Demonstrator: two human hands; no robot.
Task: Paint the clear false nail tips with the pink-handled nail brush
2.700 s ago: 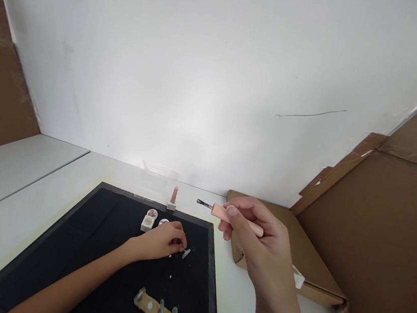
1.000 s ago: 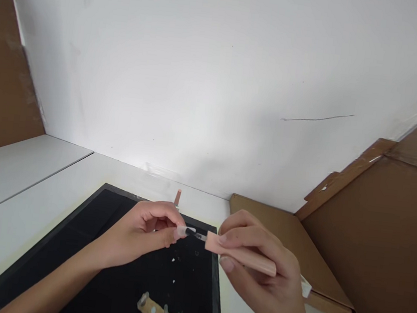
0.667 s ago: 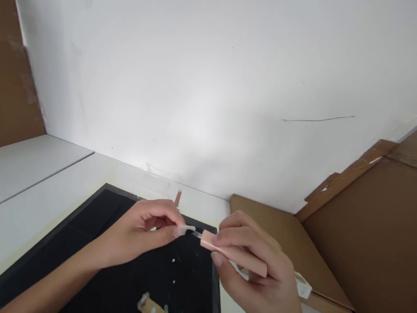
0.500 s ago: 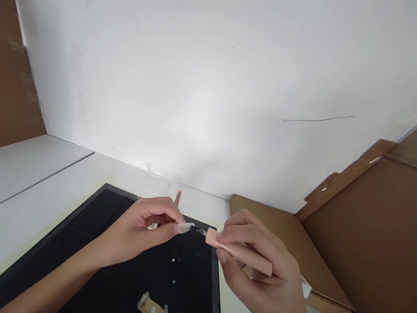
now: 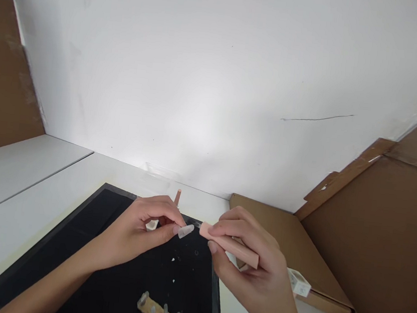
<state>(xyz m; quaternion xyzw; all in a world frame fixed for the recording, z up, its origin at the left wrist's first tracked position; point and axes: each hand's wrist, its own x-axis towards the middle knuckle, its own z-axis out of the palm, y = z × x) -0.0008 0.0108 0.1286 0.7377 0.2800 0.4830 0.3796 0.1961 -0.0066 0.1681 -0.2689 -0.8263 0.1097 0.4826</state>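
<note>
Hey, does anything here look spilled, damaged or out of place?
Yes, small things. White specks lie scattered on the black mat, below the held nail tip in the picture; I can't tell what they are. A thin dark line marks the pale wall, like a scratch or pen stroke.

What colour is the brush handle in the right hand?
The brush handle is pale peach-pink, clearest in the head view.

Wall [image 5: 204, 65]: white, smudged, bearing a thin dark line [image 5: 317, 119].
Light [image 5: 194, 114]: soft, brightest mid-wall.
Panels [image 5: 382, 246]: brown cardboard, flanking the wall.
Table [image 5: 77, 182]: white, meeting the wall's foot, a dark seam [image 5: 40, 181] crossing it.
</note>
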